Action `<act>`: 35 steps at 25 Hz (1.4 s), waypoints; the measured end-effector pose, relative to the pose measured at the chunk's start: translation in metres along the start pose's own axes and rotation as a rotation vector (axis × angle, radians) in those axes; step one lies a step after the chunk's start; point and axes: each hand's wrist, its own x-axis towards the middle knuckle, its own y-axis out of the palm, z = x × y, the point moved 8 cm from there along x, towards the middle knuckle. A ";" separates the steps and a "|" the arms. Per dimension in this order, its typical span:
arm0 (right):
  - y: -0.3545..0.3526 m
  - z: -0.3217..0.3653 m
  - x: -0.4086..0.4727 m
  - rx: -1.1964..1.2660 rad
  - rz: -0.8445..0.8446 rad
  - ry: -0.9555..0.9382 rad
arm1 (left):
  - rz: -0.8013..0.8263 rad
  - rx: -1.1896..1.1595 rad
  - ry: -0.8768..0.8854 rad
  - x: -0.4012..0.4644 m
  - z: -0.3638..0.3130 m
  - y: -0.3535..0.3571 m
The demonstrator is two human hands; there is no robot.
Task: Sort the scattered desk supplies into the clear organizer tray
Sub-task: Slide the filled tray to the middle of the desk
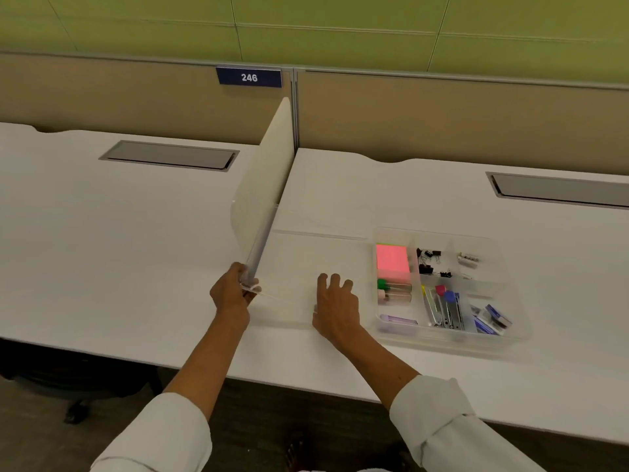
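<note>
The clear organizer tray [503, 264] lies on the right desk and holds a pink sticky note pad [393, 257], black binder clips [429, 262], staplers [444, 308], blue staple boxes [492, 320] and capped tubes [394, 291]. To its left lies a flat clear plastic lid or tray [320, 253] with nothing in it. My left hand [231, 294] pinches this clear piece's front left corner, beside the desk divider. My right hand [337, 308] rests palm down on its front right edge, fingers spread.
A frosted divider panel [269, 178] stands between the two white desks, right against my left hand. Grey cable hatches [170, 155] [558, 190] are set into the desks at the back. A sign reading 246 [249, 77] is on the partition.
</note>
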 end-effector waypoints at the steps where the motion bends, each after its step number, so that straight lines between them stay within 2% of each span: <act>1: -0.004 0.000 0.001 -0.016 -0.012 0.003 | 0.085 -0.110 -0.023 -0.007 -0.004 0.009; 3: -0.016 -0.005 0.002 -0.017 -0.053 0.004 | 0.237 -0.277 -0.058 -0.018 -0.011 0.031; 4: -0.024 -0.009 0.001 0.006 -0.086 -0.003 | 0.275 -0.281 -0.056 -0.020 -0.014 0.041; 6: -0.043 -0.021 -0.002 0.146 -0.154 -0.021 | 0.279 -0.116 -0.006 -0.027 -0.014 0.064; 9: -0.076 -0.053 -0.017 0.670 -0.294 0.002 | 0.157 0.322 0.034 -0.035 0.006 0.093; 11: -0.092 -0.080 -0.031 1.133 -0.393 0.049 | 0.181 0.543 -0.043 -0.044 0.033 0.113; 14: -0.097 -0.114 -0.045 1.576 -0.352 0.067 | 0.349 0.574 -0.125 -0.067 0.067 0.154; 17: -0.093 -0.153 -0.058 1.712 -0.290 0.083 | 0.297 0.520 0.030 -0.081 0.074 0.180; 19: -0.083 -0.200 -0.070 1.891 -0.325 0.196 | 0.297 0.520 0.118 -0.085 0.078 0.190; 21: -0.070 -0.267 -0.086 2.150 -0.458 0.398 | 0.299 0.531 0.151 -0.086 0.084 0.194; 22: -0.067 -0.300 -0.094 2.185 -0.518 0.479 | 0.291 0.548 0.159 -0.085 0.087 0.195; 24: -0.065 -0.352 -0.103 2.022 -0.534 0.575 | 0.287 0.622 0.199 -0.088 0.093 0.200; 25: -0.065 -0.368 -0.104 1.860 -0.519 0.598 | 0.293 0.668 0.229 -0.091 0.097 0.205; 29: -0.070 -0.383 -0.095 1.052 -0.522 0.551 | 0.269 0.876 0.443 -0.108 0.106 0.230; 31: -0.059 -0.380 -0.095 0.937 -0.525 0.550 | 0.270 1.001 0.520 -0.113 0.112 0.239; 35: -0.041 -0.380 -0.101 0.931 -0.495 0.593 | 0.296 1.126 0.474 -0.109 0.128 0.242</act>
